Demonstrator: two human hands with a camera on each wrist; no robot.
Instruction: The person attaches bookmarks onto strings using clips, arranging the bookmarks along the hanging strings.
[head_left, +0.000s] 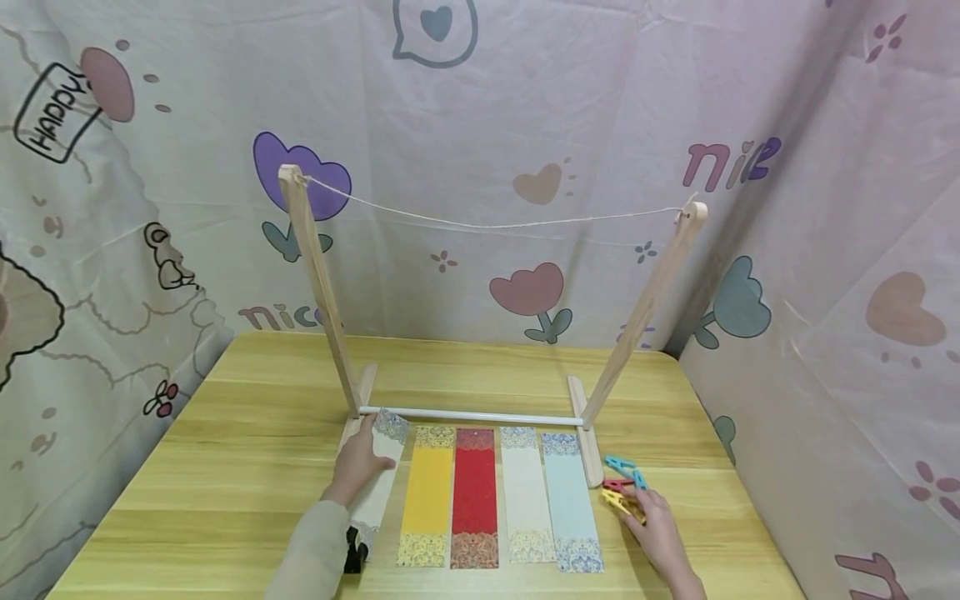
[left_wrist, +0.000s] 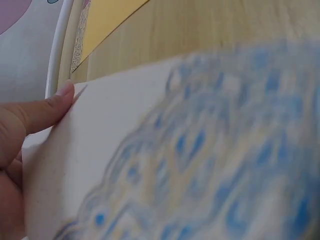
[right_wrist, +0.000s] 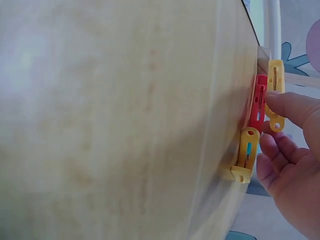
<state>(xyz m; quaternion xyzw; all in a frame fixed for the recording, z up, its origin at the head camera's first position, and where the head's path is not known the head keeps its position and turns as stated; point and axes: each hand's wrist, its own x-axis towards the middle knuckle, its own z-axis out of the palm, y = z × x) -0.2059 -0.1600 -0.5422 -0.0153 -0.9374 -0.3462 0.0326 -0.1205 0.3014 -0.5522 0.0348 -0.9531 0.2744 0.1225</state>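
Observation:
My left hand (head_left: 356, 468) grips a white paper strip (head_left: 375, 492) with patterned ends by its side edges. In the left wrist view the strip (left_wrist: 125, 95) is raised off the table, its blue and gold lace print close to the camera. My right hand (head_left: 658, 533) is at a small group of plastic clothespins on the right. Thumb and fingers pinch a yellow clothespin (right_wrist: 275, 80), seen in the right wrist view. A red clothespin (right_wrist: 258, 105) and another yellow clothespin (right_wrist: 245, 155) lie beside it, and blue clothespins (head_left: 621, 464) lie just behind.
A yellow strip (head_left: 427, 487), a red strip (head_left: 474, 492), a white strip (head_left: 523, 492) and a light blue strip (head_left: 568, 492) lie in a row. Behind them stands a wooden frame (head_left: 318, 258) with a string (head_left: 480, 226) across its top and a white rod (head_left: 472, 415) below.

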